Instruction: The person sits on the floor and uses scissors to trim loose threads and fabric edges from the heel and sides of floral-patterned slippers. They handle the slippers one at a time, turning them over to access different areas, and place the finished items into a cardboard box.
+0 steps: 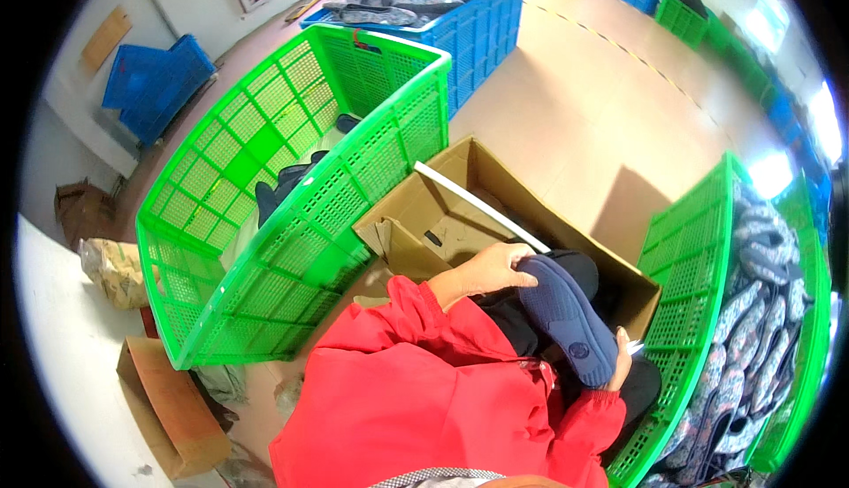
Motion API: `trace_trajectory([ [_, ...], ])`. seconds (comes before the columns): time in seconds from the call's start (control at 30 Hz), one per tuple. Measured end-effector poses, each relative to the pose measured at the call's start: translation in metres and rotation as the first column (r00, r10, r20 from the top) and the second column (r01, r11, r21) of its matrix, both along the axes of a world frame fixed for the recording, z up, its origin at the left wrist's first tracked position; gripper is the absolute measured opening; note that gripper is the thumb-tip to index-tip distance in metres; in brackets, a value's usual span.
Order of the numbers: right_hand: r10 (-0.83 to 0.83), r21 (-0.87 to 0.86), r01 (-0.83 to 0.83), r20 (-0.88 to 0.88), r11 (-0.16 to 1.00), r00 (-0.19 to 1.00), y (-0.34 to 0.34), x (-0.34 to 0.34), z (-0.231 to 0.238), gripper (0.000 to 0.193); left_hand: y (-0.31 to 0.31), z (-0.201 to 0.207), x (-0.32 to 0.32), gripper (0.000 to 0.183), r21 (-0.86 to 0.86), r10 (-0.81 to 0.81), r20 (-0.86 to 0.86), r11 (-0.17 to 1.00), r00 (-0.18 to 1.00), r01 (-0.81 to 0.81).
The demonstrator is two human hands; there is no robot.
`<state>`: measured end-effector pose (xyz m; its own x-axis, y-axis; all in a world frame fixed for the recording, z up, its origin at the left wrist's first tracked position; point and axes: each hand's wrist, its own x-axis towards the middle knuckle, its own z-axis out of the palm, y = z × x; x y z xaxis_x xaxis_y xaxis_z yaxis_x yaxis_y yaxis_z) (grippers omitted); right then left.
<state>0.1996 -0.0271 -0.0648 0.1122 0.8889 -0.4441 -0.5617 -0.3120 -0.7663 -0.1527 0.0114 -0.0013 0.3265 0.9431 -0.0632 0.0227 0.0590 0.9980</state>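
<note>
Over my lap I hold a navy blue knit slip-on shoe, tilted, with a round dark emblem on its side. My left hand is closed on the shoe's upper end, thumb and fingers pinching its edge. At the lower end, my right hand grips it from the right side; most of those fingers are hidden behind the shoe. A small white piece shows beside the right fingers, and I cannot make out what it is. An open cardboard box stands just in front of my knees, with a white strip across it.
A green crate with some dark shoes stands at the left. Another green crate at the right is beside stacked patterned shoes. Behind, a blue crate is heaped with shoes. A cardboard box sits lower left.
</note>
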Motion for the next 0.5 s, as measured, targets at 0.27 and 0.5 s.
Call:
trace_trajectory([
  [0.27, -0.003, 0.006, 0.002, 0.129, 1.000, 0.992, -0.012, -0.028, 0.008, 0.025, -0.018, 0.094, -0.045, 0.031, 0.523, 0.437, 0.233, 0.697, 0.869, -0.491],
  [0.5, -0.010, -0.106, 0.028, 0.168, 0.994, 0.986, -0.013, -0.029, -0.013, 0.019, -0.048, 0.164, -0.097, 0.041, 0.841, 0.903, 0.380, -0.247, 0.201, -0.480],
])
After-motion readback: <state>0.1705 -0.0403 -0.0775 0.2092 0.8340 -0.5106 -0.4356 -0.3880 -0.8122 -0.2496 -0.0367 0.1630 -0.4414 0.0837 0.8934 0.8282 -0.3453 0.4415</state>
